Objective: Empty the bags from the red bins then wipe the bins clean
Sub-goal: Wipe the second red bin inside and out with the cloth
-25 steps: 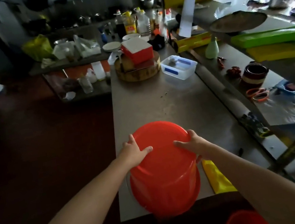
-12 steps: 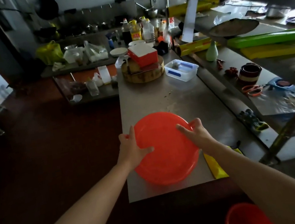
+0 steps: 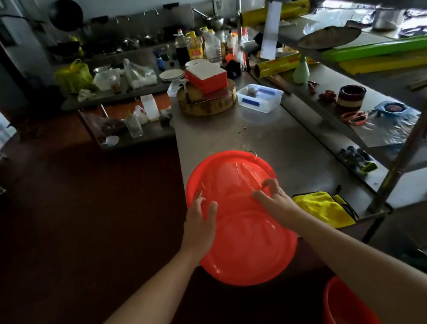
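**Item: red bin [image 3: 245, 242], with bag [image 3: 234, 179].**

Location: the bin is set at the near end of the steel table [image 3: 273, 137], with its lower part projecting past the table edge toward the person. A second red bin [image 3: 344, 310] is seen low at the right, off the table. A yellow cloth [image 3: 320, 208] is laid on the table just beside the first bin, on its right.

Hands: the left hand [image 3: 201, 218] and the right hand [image 3: 273, 198] are both placed on the bin's upper face, near each other. The fingers of each are curled claw-wise, and the thin film is pinched at the fingertips. Creases in the film are seen running up from them.

Handling, bag: it is judged very light, limp and slippery. The film is thin, clings to the plastic and is likely to tear if it is pulled from a single point. It is best gathered into a fold between thumb and fingers, then peeled off along the rim.

Handling, bin: it is judged light, stiff and smooth-walled, and is easily slid or tipped off the edge while the film is tugged. It is best steadied at the rim, where a lip is offered for the fingers.

Whether anything is held inside the bag cannot be told.
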Action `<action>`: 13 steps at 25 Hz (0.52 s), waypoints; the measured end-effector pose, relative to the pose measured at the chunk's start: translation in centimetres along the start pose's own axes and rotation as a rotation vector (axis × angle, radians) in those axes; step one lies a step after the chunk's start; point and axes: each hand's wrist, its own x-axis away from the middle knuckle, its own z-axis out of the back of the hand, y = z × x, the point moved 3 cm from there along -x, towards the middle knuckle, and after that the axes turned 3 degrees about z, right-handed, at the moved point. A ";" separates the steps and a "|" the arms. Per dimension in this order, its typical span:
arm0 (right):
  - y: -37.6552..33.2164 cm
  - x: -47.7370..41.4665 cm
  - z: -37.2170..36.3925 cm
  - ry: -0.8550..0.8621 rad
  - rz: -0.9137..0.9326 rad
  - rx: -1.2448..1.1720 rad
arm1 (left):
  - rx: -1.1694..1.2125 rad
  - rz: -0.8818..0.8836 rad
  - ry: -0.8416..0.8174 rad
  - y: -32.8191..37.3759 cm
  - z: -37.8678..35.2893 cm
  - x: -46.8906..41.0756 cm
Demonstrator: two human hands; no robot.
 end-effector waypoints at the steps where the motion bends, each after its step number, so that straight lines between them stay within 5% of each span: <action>1: -0.3 0.2 -0.1 -0.010 0.002 0.002 | -0.009 -0.035 -0.040 0.0 -0.1 0.1; 8: 0.5 -1.5 -1.2 -0.150 -0.127 0.218 | -0.083 0.015 -0.179 0.8 -1.0 -1.4; 13: 1.2 -4.4 -1.3 -0.086 -0.002 0.455 | -0.220 0.083 -0.269 0.5 -2.4 -4.2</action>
